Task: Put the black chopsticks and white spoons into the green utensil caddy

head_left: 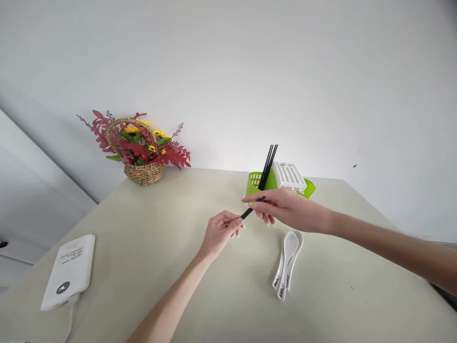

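Black chopsticks (pixel 247 213) are stretched slantwise between my two hands, over the table just in front of the utensil holder. My left hand (pixel 221 232) pinches their lower end. Around the upper end, the thumb and fingers of my right hand (pixel 291 209) are closed. How many chopsticks I hold is hard to tell. Behind, several more black chopsticks (pixel 268 166) stand tilted in the perforated cup of a green holder (pixel 254 180). A white slotted rack (pixel 290 175) is part of that holder, partly hidden by my right hand. White spoons (pixel 290 245) lie stacked below my right hand.
A wicker basket (pixel 144 172) of artificial flowers stands at the back left, near the wall. On the left of the table (pixel 150 257) lies a white power bank (pixel 69 271) with a cable (pixel 71 317) plugged in. The wall (pixel 228 85) rises behind the table.
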`<action>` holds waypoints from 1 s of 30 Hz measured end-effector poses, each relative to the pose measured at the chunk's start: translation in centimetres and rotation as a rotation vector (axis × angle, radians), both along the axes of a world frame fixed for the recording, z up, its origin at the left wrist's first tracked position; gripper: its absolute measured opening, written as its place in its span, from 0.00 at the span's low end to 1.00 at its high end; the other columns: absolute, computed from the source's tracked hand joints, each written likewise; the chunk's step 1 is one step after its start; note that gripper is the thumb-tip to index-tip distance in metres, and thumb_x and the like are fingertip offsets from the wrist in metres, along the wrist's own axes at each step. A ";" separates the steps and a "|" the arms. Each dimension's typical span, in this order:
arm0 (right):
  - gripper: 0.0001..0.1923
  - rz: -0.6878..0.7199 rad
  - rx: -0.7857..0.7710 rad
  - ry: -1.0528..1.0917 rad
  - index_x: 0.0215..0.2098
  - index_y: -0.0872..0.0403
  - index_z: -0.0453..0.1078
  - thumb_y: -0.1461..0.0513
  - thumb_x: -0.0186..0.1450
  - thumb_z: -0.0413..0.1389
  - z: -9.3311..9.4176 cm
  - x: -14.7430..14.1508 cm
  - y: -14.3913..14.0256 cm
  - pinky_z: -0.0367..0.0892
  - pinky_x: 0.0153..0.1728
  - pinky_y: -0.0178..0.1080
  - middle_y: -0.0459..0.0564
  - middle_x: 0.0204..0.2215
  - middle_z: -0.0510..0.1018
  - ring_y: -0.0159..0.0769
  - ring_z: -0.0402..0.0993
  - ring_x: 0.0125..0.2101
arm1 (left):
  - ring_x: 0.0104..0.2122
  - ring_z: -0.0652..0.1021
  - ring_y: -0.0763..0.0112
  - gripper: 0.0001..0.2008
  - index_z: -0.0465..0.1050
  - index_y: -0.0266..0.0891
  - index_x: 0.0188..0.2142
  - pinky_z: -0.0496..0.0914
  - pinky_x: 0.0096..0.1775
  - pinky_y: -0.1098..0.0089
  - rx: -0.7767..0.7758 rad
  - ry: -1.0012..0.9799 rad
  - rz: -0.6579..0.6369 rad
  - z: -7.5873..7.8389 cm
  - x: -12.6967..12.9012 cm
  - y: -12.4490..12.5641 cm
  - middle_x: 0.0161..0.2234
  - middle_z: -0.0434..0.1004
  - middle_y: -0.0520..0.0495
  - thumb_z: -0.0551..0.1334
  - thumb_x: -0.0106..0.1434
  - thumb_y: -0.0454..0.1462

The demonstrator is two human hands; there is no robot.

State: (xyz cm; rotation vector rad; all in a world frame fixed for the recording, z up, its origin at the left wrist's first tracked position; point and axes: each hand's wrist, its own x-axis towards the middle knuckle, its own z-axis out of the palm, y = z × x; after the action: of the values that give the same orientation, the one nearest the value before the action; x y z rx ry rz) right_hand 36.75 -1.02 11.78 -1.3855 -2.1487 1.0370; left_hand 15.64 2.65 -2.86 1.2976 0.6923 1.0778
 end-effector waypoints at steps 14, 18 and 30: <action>0.20 -0.031 0.137 -0.040 0.37 0.51 0.76 0.51 0.77 0.48 0.4 -0.7 -0.1 0.67 0.32 0.36 0.43 0.25 0.76 0.33 0.75 0.27 | 0.42 0.82 0.59 0.17 0.85 0.39 0.35 0.73 0.48 0.62 0.068 0.106 -0.068 0.1 -0.2 0.0 0.36 0.86 0.42 0.71 0.64 0.51; 0.19 -0.024 0.169 -0.076 0.38 0.51 0.76 0.53 0.78 0.47 0.5 -0.7 0.0 0.65 0.31 0.35 0.42 0.24 0.76 0.32 0.75 0.27 | 0.48 0.82 0.54 0.16 0.87 0.40 0.38 0.72 0.54 0.60 0.089 0.169 -0.126 0.0 -0.2 -0.1 0.41 0.87 0.42 0.69 0.66 0.50; 0.24 0.001 0.193 -0.075 0.40 0.50 0.76 0.45 0.78 0.46 -0.1 0.2 -0.9 0.65 0.31 0.36 0.44 0.25 0.75 0.33 0.73 0.27 | 0.45 0.83 0.57 0.15 0.88 0.42 0.41 0.75 0.48 0.65 0.124 0.286 -0.174 0.5 -0.2 -0.7 0.41 0.87 0.44 0.70 0.66 0.49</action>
State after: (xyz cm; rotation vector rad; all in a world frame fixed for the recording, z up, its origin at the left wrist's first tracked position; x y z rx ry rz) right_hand 36.91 -1.90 11.71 -1.3516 -2.2365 0.7649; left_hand 15.47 1.98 -2.33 1.6080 0.7171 0.8115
